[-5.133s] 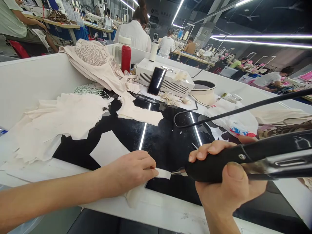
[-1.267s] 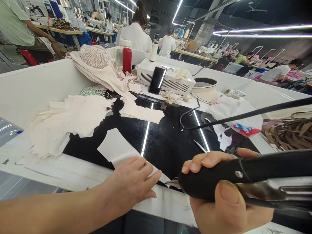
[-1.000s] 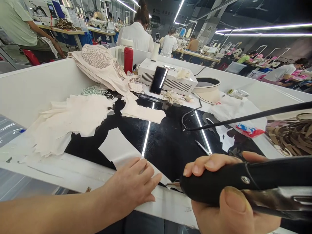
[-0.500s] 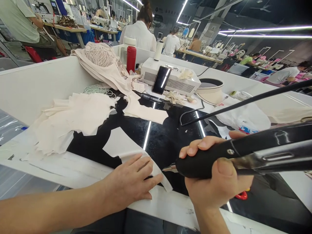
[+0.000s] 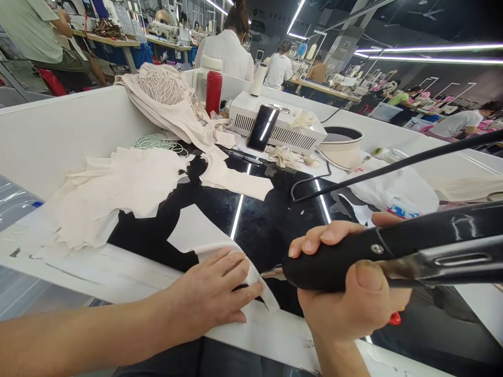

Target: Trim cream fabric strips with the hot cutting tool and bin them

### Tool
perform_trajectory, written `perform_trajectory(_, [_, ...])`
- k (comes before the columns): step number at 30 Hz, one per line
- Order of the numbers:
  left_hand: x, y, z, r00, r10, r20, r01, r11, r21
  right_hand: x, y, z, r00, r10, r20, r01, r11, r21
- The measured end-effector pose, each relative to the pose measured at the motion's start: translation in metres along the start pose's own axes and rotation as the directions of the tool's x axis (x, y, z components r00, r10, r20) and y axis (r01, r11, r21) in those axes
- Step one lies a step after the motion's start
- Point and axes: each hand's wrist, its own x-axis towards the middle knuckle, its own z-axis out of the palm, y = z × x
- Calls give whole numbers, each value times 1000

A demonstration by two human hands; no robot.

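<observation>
Two bare hands, both on the job. Left hand (image 5: 220,285): palm down, mostly flat, fingers a bit spread, pressing on white cloth (image 5: 194,230), not gripping it. Cloth lies on black board (image 5: 271,220), part under the hand; wide end out at 11 o'clock from that hand, narrow end at 4 o'clock, reaching the white table edge. Right hand (image 5: 349,293): closed around black tool (image 5: 334,262), fingers wrapped over the top, thumb on the metal strip. Tool's metal tip (image 5: 273,273) points to 9 o'clock, right at the cloth's edge by the left fingers; can't tell if touching. From the left hand: beige cloth stack (image 5: 126,180) at 10 o'clock, single beige piece (image 5: 236,180) at 12, phone (image 5: 262,128) at 1, tilted against white box (image 5: 279,123). Red bottle (image 5: 214,93) upright at 12, farther off. Black cable (image 5: 393,167) passes above the tool, toward 2 o'clock. Red thing (image 5: 394,318) partly hidden, 4 o'clock from the right hand.
</observation>
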Motion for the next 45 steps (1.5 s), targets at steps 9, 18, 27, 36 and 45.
perform_trajectory(9, [2, -4, -6, 999, 23, 29, -23, 1000, -9, -3, -2, 3, 1000, -2, 3, 2, 999, -33])
perform_trajectory(18, [-1, -6, -7, 998, 35, 53, -34, 999, -14, -4, 0, 3, 1000, -15, 1, 15, 999, -44])
perform_trajectory(27, [-5, -6, -5, 999, 35, 38, -35, 999, -5, -4, 1, 3, 1000, -30, 2, 30, 998, -51])
perform_trajectory(36, [-3, -5, -7, 999, 33, 42, -32, 999, -12, -3, -1, 3, 1000, 1, -14, -2, 999, -53])
perform_trajectory(45, [-3, -5, -4, 999, 21, 26, -20, 999, -30, -6, -3, 3, 1000, 13, 13, -13, 999, -47])
